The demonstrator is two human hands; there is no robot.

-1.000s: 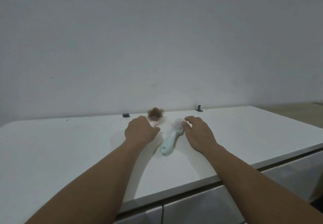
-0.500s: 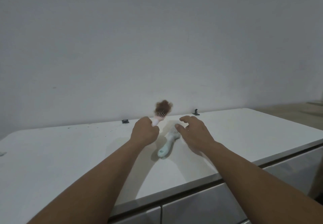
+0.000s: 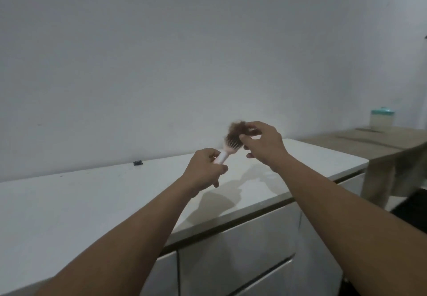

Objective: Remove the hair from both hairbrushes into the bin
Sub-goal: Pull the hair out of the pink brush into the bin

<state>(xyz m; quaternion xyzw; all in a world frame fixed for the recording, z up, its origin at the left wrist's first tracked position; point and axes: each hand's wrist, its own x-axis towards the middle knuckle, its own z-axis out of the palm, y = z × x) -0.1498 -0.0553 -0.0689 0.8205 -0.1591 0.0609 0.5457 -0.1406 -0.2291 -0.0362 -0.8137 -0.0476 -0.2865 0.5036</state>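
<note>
No readable text we can find, our left hand (image 3: 203, 168) clenched on pink hairbrush (image 3: 227, 150) handle above white counter (image 3: 92, 198), head up-right, right hand (image 3: 263, 145) fingertips pinching brown hair clump (image 3: 236, 129)

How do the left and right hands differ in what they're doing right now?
The left hand is shut in a fist around the pink hairbrush handle; the right hand pinches the brown hair clump at the bristles with its fingertips. The left sits lower, the right higher. Both are raised above the white counter.
</note>
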